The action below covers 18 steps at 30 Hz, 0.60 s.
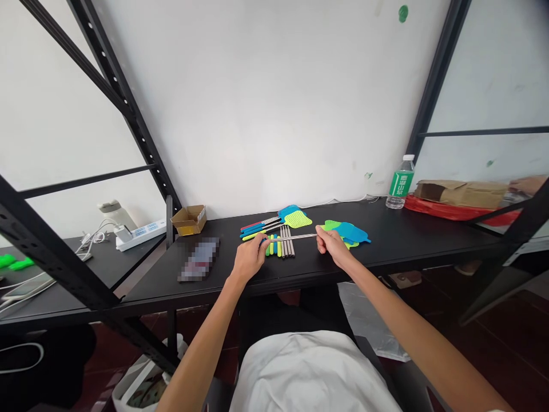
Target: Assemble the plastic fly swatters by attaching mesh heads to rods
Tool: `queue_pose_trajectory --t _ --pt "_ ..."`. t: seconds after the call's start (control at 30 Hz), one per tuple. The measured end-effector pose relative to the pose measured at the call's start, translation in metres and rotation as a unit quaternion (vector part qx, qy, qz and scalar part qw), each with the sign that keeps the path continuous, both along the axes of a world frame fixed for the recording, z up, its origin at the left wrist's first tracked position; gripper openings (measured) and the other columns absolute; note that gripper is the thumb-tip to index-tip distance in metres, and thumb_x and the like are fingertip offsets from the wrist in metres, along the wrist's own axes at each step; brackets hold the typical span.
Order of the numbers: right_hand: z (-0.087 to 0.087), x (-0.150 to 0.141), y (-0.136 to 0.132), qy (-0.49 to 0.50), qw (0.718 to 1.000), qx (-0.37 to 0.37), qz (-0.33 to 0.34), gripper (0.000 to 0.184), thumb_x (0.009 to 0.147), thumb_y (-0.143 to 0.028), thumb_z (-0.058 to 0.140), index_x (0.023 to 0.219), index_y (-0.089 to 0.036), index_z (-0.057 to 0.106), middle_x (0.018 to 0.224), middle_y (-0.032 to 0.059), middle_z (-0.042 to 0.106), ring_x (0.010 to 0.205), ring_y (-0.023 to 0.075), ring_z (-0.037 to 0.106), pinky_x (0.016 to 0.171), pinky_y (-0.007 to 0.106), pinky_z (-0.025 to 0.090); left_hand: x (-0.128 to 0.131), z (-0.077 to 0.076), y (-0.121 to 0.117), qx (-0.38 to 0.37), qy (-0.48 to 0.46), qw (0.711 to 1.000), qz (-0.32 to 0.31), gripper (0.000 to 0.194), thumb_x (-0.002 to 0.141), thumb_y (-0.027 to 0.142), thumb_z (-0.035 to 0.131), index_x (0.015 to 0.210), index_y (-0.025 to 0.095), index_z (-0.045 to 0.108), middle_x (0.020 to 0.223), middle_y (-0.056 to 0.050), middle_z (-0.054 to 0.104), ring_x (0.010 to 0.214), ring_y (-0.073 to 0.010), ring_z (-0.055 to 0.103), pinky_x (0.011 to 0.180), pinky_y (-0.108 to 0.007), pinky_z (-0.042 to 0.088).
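Observation:
Both my hands hold one metal telescopic rod (291, 237) stretched level above the black table (412, 240). My left hand (250, 257) is closed on its coloured grip end, my right hand (331, 242) pinches the other end. Under the rod lie several loose handles (281, 248) side by side. Just beyond my right hand sits a pile of green and blue swatter heads (348, 232). Behind the rod lie assembled fly swatters (278, 221) with blue and yellow-green heads.
A small open cardboard box (189, 220) and a blurred flat item (199, 259) lie at the left. A water bottle (400, 182), a red tray (450, 211) with brown packaging stand at the right. Black shelf posts (128, 109) frame both sides; a power strip (140, 234) sits far left.

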State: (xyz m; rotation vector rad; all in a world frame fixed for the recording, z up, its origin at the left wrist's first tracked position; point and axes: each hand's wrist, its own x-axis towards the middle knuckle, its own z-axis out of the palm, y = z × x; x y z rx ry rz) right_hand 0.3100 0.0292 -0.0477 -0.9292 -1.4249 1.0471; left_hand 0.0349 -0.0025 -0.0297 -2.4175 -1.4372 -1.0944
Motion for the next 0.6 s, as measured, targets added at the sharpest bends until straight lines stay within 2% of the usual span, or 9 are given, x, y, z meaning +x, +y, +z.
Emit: queue_pose_trajectory --t 0.3,0.6 --pt "-0.0026 0.0006 0.0014 -0.032 0.999 0.006 -0.014 0.06 0.091 -0.063 0.05 0.049 -0.022 0.039 0.038 -0.0026 0.037 0.042 0.0118 0.036 0.051 0.028 0.029 -0.0005 -0.0014 0.0007 0.009 0.001 1.0 -0.015 0.027 0.103 0.04 0.035 0.102 0.022 0.054 0.072 0.001 0.066 0.062 -0.0151 0.061 0.058 -0.023 0.036" --pt "-0.0032 0.0001 0.0042 -0.023 1.0 -0.007 -0.004 0.059 0.089 -0.063 0.052 0.049 -0.023 0.035 0.039 -0.0035 0.035 0.041 0.0111 0.033 0.049 0.028 0.028 -0.0004 -0.0044 0.0038 0.016 0.006 1.0 0.015 0.025 0.102 0.04 0.036 0.107 0.022 0.053 0.077 -0.001 0.069 0.065 -0.0174 0.063 0.058 -0.024 0.035"
